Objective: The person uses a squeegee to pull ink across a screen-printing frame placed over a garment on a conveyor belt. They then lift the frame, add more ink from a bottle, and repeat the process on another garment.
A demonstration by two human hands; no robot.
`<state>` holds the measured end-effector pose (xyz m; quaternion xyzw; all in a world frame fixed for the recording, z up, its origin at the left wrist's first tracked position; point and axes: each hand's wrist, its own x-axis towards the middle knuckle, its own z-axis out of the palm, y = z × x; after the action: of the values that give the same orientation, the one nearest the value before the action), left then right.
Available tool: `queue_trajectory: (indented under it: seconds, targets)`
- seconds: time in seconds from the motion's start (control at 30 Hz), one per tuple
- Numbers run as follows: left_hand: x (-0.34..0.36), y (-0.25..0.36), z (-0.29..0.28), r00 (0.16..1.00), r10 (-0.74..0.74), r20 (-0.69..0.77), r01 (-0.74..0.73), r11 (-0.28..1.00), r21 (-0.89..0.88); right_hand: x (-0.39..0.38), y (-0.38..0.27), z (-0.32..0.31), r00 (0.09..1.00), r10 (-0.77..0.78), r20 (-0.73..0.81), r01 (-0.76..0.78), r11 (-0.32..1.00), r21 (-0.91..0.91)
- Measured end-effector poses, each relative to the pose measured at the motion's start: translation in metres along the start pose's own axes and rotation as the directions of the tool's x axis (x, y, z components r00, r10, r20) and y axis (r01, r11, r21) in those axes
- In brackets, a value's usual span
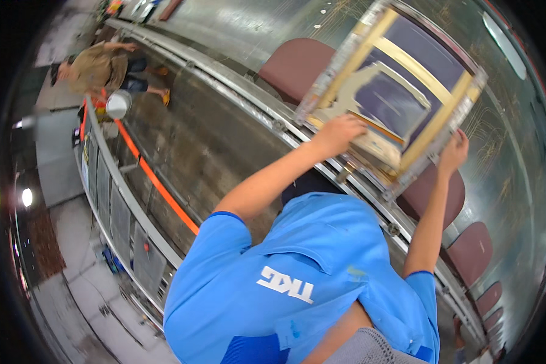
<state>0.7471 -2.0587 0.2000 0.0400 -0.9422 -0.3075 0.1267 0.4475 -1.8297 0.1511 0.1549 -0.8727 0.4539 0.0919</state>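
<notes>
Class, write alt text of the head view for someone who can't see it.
A person's left hand holds a pale bar inside a framed screen above a long table, the right hand at the screen's edge. Maroon flat pieces lie along the table; at left, another person stands near a pale bucket.

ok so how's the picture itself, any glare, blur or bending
Head view: the grey side rail bows and the corners go black; two light spots glare near the left rim, and a pale streak shines at upper right; the left hand, right hand and screen-printing frame look slightly soft, the distant co-worker lacks fine detail.
</notes>
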Motion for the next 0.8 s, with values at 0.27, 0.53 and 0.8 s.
queue_trajectory:
  seconds: [0.27,0.53,0.8]
  targets:
    - [-0.047,-0.176,-0.115,0.999,-0.017,0.047,0.013,0.996,0.085,-0.059,-0.13,0.176,0.991,0.127,-0.029,-0.127,0.992,-0.005]
    - [-0.057,-0.176,-0.122,0.994,-0.006,0.109,-0.004,0.996,0.09,-0.053,-0.127,0.169,0.966,0.256,-0.022,-0.257,0.963,-0.082]
    - [-0.053,-0.184,-0.121,0.989,0.08,0.126,-0.101,0.98,0.17,-0.053,-0.115,0.175,0.946,0.318,0.06,-0.312,0.945,-0.094]
